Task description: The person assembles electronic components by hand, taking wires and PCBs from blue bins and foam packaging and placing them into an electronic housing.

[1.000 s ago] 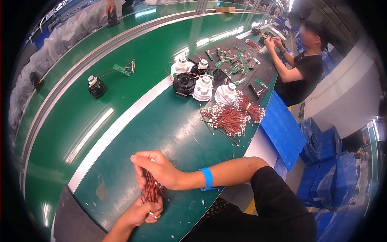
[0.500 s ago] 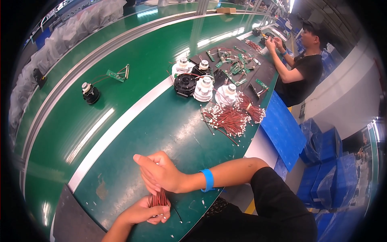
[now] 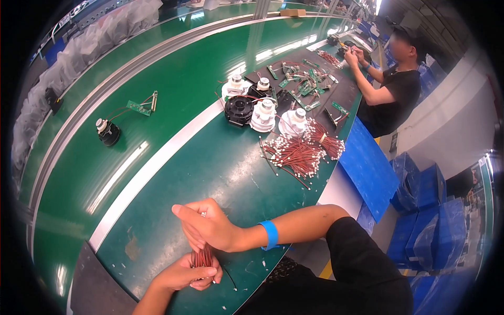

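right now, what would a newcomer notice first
First, the red wire bundle low, left of centre, in the left hand, the right hand around its top. Then the red wire heap right of centre. At left, a black unit wired to a circuit board on the green surface.

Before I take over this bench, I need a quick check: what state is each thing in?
Left hand: closed around the held wires
Right hand: cupped around their upper end, grip unclear
Held wires: bunched, partly hidden
Loose wire pile: spread out
Tied wire bundle: bound around its middle
White parts: upright
Far-left black part: wired to a green circuit board
Other circuit boards: heaped loosely
Blue wristband: worn on the right wrist
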The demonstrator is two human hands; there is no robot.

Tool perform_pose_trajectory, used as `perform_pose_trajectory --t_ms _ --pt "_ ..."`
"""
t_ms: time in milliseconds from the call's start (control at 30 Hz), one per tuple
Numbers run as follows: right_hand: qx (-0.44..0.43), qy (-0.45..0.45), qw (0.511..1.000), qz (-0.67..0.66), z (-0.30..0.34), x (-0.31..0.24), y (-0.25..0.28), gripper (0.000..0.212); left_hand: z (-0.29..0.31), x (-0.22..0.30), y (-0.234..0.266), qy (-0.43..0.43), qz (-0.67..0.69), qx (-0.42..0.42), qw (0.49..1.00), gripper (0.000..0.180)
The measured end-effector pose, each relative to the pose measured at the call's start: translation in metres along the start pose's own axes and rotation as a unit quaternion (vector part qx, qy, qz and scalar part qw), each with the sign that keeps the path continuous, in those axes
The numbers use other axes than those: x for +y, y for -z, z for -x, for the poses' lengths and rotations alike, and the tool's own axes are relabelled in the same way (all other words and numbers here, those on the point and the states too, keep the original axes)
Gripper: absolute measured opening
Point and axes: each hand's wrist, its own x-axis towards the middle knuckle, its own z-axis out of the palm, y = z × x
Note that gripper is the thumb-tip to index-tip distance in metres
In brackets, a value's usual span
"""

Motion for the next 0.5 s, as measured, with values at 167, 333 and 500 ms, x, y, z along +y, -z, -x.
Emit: perform_pose_trajectory --t_ms 167,333,500 --pt "-0.021 -0.001 1.0 0.015 -0.0044 0.0034 0.0031 0.042 0.0014 -0.0085 0.0075 -0.047 0.058 -0.029 0.997 0.016" --pt "-0.017 0.007 1.0 0.02 -0.0068 0.0078 0.0028 0.036 0.003 -0.0041 0.0019 -0.034 0.03 0.027 0.999 0.019" --pt "-0.014 0.006 1.0 0.0 -0.0068 0.0052 -0.0002 0.035 0.0041 -0.002 0.003 -0.033 -0.01 0.026 0.999 0.024"
